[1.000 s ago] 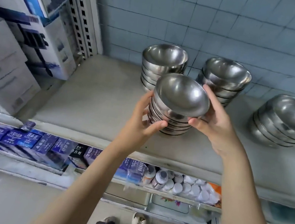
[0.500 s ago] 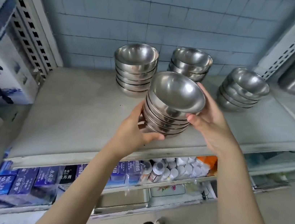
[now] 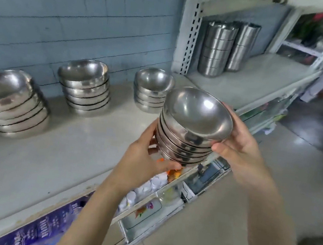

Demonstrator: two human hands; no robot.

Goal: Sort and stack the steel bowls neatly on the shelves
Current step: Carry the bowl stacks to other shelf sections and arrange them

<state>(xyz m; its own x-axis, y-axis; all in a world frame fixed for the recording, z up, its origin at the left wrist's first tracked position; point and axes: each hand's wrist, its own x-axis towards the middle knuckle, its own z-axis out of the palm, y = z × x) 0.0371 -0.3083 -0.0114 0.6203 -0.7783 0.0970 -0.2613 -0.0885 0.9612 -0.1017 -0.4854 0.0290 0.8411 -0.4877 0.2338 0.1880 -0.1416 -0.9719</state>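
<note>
Stack of nested steel bowls (image 3: 185, 140) held at shelf (image 3: 37, 157) edge, left grip (image 3: 142, 161) and right grip (image 3: 237, 151) curled round its sides; row of bowl stacks (image 3: 86, 93) behind.

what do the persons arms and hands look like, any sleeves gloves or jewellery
The left forearm and right forearm are bare as far as the frame shows; no sleeve is in view. The left hand and right hand wear no gloves, and no ring, watch or bracelet shows on the visible sides.
</note>
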